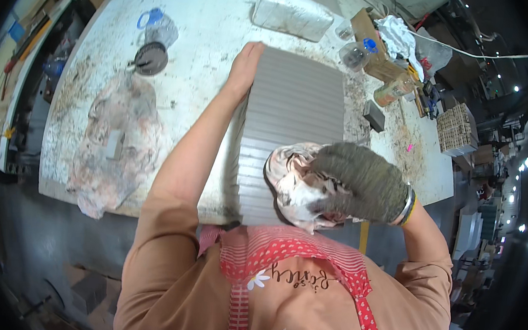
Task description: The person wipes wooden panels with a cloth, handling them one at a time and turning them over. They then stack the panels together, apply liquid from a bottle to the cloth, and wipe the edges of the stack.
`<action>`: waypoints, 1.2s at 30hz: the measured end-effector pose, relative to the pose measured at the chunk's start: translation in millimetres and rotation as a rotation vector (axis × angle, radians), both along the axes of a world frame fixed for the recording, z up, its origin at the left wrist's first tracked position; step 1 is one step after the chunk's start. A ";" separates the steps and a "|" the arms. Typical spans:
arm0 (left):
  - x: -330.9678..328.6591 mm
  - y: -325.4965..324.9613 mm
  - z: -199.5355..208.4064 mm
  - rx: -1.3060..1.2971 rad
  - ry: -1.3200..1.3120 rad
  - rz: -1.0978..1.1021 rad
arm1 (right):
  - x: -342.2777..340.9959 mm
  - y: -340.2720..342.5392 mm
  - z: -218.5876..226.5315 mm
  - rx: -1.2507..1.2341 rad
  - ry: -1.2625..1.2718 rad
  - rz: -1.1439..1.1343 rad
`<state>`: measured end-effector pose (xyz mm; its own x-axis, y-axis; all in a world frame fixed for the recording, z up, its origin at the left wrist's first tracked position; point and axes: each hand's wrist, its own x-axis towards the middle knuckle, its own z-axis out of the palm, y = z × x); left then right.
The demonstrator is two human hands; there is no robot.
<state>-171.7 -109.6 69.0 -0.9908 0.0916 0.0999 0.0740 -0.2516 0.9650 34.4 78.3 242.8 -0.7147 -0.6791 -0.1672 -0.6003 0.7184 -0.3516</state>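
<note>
A grey ribbed panel [297, 93] lies lengthwise on the white table in front of me. My left hand [245, 67] is bare and grips the panel's left edge near its far corner; the fingertips are partly hidden. In a dark, dirty work glove, my right hand [362, 182] is closed on a crumpled, stained rag [293, 186]. The rag presses on the near right part of the panel and covers it there.
Left on the table [207, 18] are a stained cloth [116, 147] with a small grey block [115, 144], a dark round lid [151, 58] and a blue-topped jug [160, 29]. A wrapped block [293, 15], bottles [354, 54], a dark block [374, 116] and a cardboard box [378, 56] stand behind and right.
</note>
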 end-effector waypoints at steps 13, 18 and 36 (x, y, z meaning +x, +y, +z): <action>-201.4 17.4 11.1 -0.772 0.561 -0.066 | -155.7 -13.8 -83.3 0.163 0.495 -0.585; -299.6 51.0 1.7 -1.019 0.693 0.207 | -156.0 -15.0 -88.6 0.179 0.491 -0.611; -273.9 93.7 31.4 -1.421 0.618 -0.172 | -165.4 -9.5 -90.9 0.098 0.480 -0.590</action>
<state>-445.6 -15.9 100.3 -0.7984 0.5647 0.2092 0.6018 0.7614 0.2413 -131.0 68.8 151.9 -0.9638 -0.1602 0.2131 -0.1780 0.9817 -0.0670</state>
